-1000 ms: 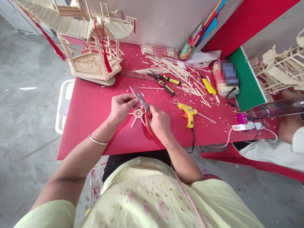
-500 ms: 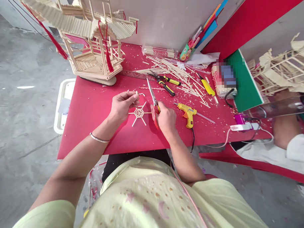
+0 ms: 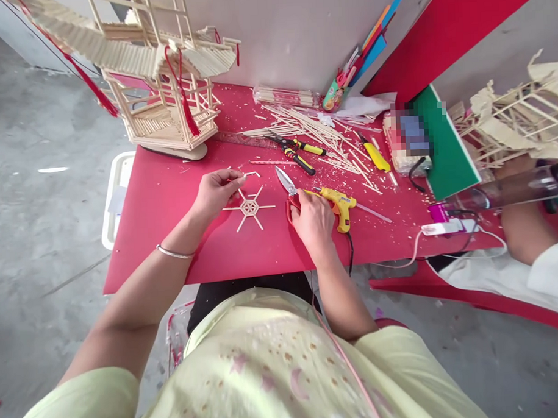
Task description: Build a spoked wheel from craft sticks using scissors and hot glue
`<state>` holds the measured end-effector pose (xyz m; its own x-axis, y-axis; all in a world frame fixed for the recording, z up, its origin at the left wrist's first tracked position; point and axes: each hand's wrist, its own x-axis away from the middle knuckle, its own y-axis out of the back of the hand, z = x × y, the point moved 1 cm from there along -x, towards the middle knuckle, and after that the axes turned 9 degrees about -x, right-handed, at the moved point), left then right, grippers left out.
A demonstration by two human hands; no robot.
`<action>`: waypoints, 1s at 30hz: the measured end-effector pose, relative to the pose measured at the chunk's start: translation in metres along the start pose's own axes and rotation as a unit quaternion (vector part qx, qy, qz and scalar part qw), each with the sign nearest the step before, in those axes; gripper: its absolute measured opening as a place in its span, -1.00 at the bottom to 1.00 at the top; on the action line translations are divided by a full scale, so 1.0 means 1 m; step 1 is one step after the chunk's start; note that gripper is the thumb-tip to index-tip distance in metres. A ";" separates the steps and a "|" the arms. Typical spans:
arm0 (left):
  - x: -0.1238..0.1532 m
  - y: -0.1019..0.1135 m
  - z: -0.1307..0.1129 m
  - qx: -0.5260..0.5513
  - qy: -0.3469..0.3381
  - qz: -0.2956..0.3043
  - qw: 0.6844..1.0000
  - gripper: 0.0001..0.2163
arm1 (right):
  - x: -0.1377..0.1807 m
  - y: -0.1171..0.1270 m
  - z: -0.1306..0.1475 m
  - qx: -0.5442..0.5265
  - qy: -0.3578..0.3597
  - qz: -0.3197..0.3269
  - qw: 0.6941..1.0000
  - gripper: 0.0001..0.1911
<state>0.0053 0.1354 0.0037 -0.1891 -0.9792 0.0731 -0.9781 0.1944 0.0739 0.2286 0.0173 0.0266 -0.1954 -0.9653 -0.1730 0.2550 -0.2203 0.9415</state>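
Note:
My left hand [image 3: 218,191] is closed in a pinch, its fingertips at a short piece of wooden stick [image 3: 250,174] low over the red table. Part of that piece is hidden by the fingers. Just below lies a six-armed star of thin sticks [image 3: 249,208] with a small hexagon at its centre. My right hand [image 3: 315,223] is wrapped round the red handles of a pair of scissors [image 3: 286,181], whose blades are together and point away from me. Right beside this hand lies a yellow glue gun [image 3: 339,202] with a clear glue stick in its back.
A stick-built pavilion [image 3: 166,115] with red tassels stands at the back left. Yellow-handled pliers [image 3: 299,152], loose sticks [image 3: 322,131] and a yellow utility knife [image 3: 376,155] lie farther back. At right are a green board [image 3: 451,154] and another person's arm [image 3: 527,231].
My right hand has moved right, towards the glue gun, and the scissors lie lower. My left hand has shifted slightly left and come down with the stick piece.

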 end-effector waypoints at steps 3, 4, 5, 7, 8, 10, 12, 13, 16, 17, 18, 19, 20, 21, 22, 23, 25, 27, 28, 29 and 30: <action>-0.004 0.005 0.001 -0.152 -0.084 -0.032 0.984 -0.87 | 0.001 0.006 0.002 -0.022 0.023 -0.027 0.999 -0.60; -0.005 0.007 0.000 -0.193 -0.112 -0.032 0.974 -0.90 | 0.001 0.009 0.002 -0.038 0.034 -0.034 0.998 -0.61; -0.005 0.008 0.000 -0.225 -0.133 -0.030 0.965 -0.91 | 0.003 0.011 0.002 -0.056 0.046 -0.035 0.997 -0.62; -0.005 0.009 -0.001 -0.263 -0.154 -0.020 0.952 -0.91 | 0.006 0.015 0.000 -0.086 0.060 -0.022 0.994 -0.64; -0.005 0.009 -0.002 -0.275 -0.160 -0.014 0.948 -0.90 | 0.009 0.017 -0.004 -0.090 0.055 -0.017 0.994 -0.64; -0.003 0.009 -0.003 -0.292 -0.177 0.004 0.940 -0.88 | 0.017 0.024 -0.016 -0.073 0.013 -0.025 0.997 -0.65; 0.000 0.006 -0.003 -0.304 -0.190 0.034 0.933 -0.86 | 0.027 0.033 -0.036 -0.028 -0.058 -0.055 0.996 -0.68; 0.001 0.005 -0.002 -0.311 -0.190 0.050 0.930 -0.85 | 0.033 0.037 -0.048 -0.003 -0.097 -0.070 0.993 -0.69; 0.005 0.000 0.000 -0.343 -0.175 0.085 0.919 -0.83 | 0.044 0.041 -0.080 0.035 -0.178 -0.071 0.981 -0.65; 0.006 -0.001 0.001 -0.355 -0.171 0.088 0.915 -0.83 | 0.046 0.040 -0.087 0.028 -0.192 -0.063 0.979 -0.64; 0.007 -0.002 0.002 -0.366 -0.170 0.088 0.911 -0.83 | 0.048 0.039 -0.092 0.016 -0.202 -0.056 0.978 -0.64; 0.007 -0.003 0.003 -0.377 -0.172 0.082 0.906 -0.83 | 0.048 0.036 -0.095 0.003 -0.210 -0.054 0.976 -0.64; 0.007 -0.004 0.003 -0.386 -0.175 0.073 0.903 -0.83 | 0.047 0.034 -0.097 -0.008 -0.217 -0.056 0.974 -0.63; 0.006 -0.005 0.004 -0.394 -0.177 0.062 0.900 -0.83 | 0.046 0.031 -0.098 -0.016 -0.224 -0.060 0.973 -0.63; 0.006 -0.005 0.004 -0.400 -0.180 0.052 0.897 -0.83 | 0.045 0.029 -0.099 -0.020 -0.229 -0.061 0.971 -0.62; 0.005 -0.006 0.005 -0.407 -0.183 0.042 0.894 -0.82 | 0.042 0.028 -0.100 -0.023 -0.235 -0.060 0.970 -0.61; 0.005 -0.007 0.005 -0.418 -0.191 0.034 0.888 -0.80 | 0.038 0.026 -0.104 -0.030 -0.247 -0.050 0.967 -0.61; 0.005 -0.008 0.005 -0.425 -0.204 0.043 0.881 -0.79 | 0.035 0.025 -0.113 -0.055 -0.260 -0.032 0.963 -0.63; 0.005 -0.008 0.005 -0.427 -0.213 0.048 0.878 -0.79 | 0.034 0.025 -0.118 -0.087 -0.266 -0.023 0.960 -0.65; 0.005 -0.008 0.004 -0.426 -0.222 0.050 0.876 -0.80 | 0.034 0.024 -0.123 -0.138 -0.276 -0.017 0.951 -0.68; 0.004 -0.007 0.004 -0.423 -0.230 0.047 0.875 -0.80 | 0.034 0.024 -0.128 -0.206 -0.288 -0.016 0.935 -0.71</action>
<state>0.0112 0.1300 -0.0004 -0.4700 -0.8388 -0.2747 -0.5789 0.0580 0.8133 0.3493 -0.0392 0.0062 -0.6565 -0.7480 0.0972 0.5607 -0.3977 0.7262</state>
